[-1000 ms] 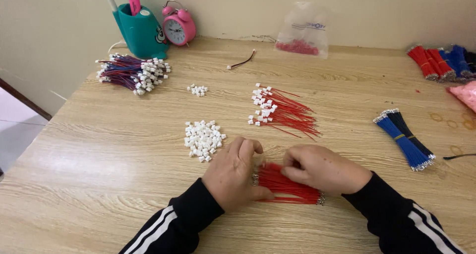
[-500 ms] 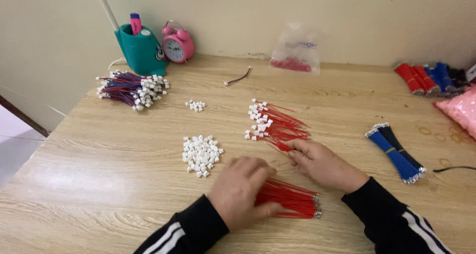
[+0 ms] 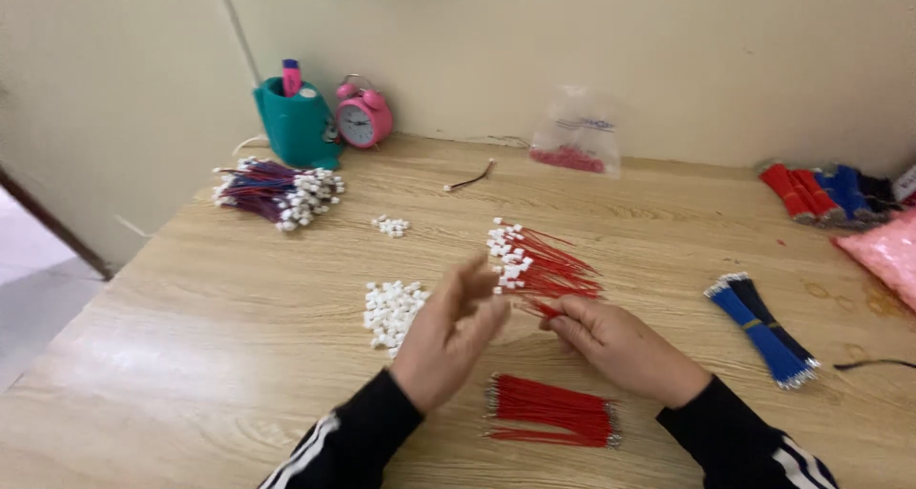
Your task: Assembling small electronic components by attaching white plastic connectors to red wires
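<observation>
- Nearest the person, a bundle of bare red wires lies flat on the wooden table, between the 2 black sleeves and touched by neither hand.
- The left hand is lifted off the table, fingers loosely spread and blurred; I cannot tell whether it holds anything.
- The right hand rests low with its fingertips pinched on a single red wire, at the near edge of the fan of red wires with white plugs.
- That wire looks thin, light and limp, so I judge it would bend if gripped mid-length; taking it close to the end seems safest, since the tip is small and could slip.
- Left of the hands sits a heap of loose white plugs, tiny and likely to scatter; a smaller cluster lies farther back.
- To the right lies a blue wire bundle, and at the edge a pink bag.
- Farther off: mixed-colour wires with plugs, and red and blue rolls.
- Against the wall stand a teal holder, a pink alarm clock, and a clear plastic bag with red pieces inside and a small bluish label.
</observation>
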